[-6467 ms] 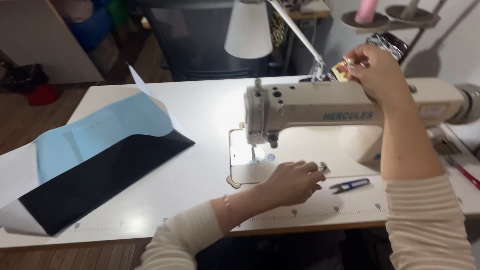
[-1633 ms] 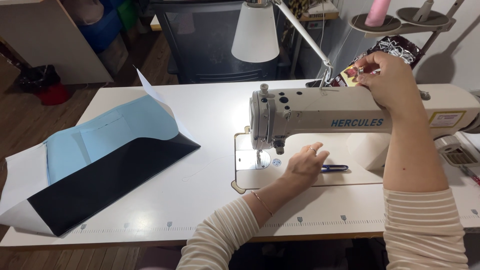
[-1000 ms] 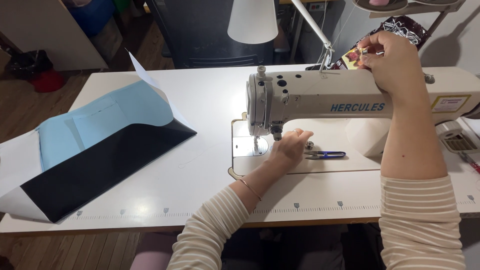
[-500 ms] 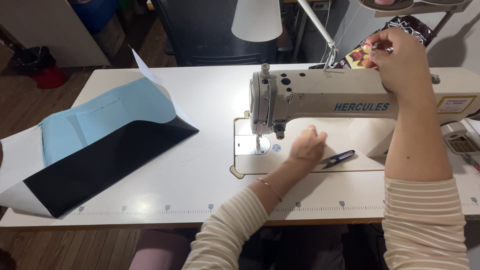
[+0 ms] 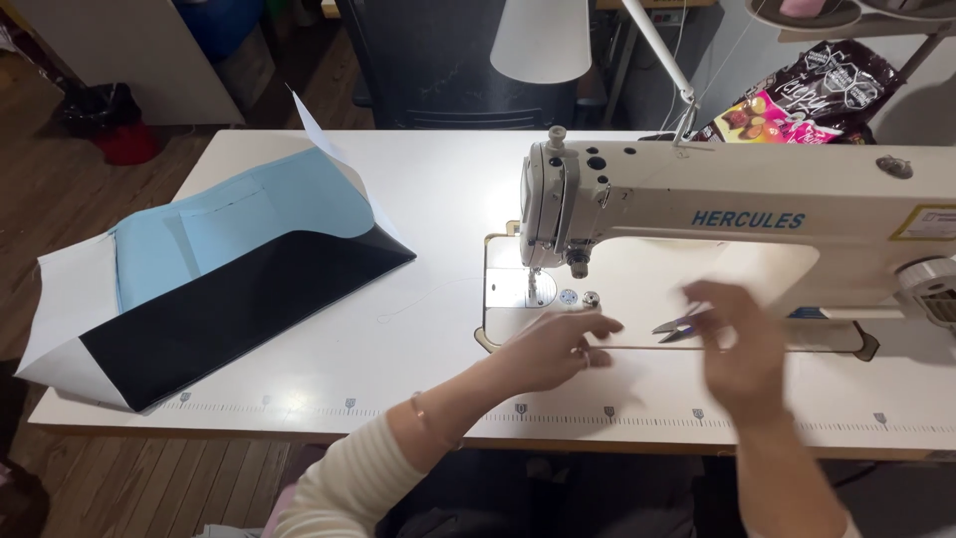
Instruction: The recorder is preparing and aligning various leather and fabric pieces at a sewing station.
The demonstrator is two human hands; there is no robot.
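Observation:
A cream industrial sewing machine [image 5: 737, 214] stands on the white table [image 5: 398, 359]. My left hand [image 5: 553, 349] rests on the table just in front of the needle plate [image 5: 533, 289], fingers loosely curled, and I cannot make out anything in it. My right hand [image 5: 742, 359] is blurred with motion, low over the table in front of the machine bed. Its fingers are next to small thread snips [image 5: 677, 325] lying on the bed; I cannot tell if they touch them.
A stack of light blue, black and white fabric [image 5: 219, 279] lies on the table's left part. A white lamp [image 5: 543, 40] hangs over the machine. A snack bag [image 5: 797, 95] sits behind it. A red object [image 5: 124, 139] is on the wooden floor.
My right hand has come down from the top of the machine to the table beside the snips. My left hand has slid back from the needle area toward the front edge.

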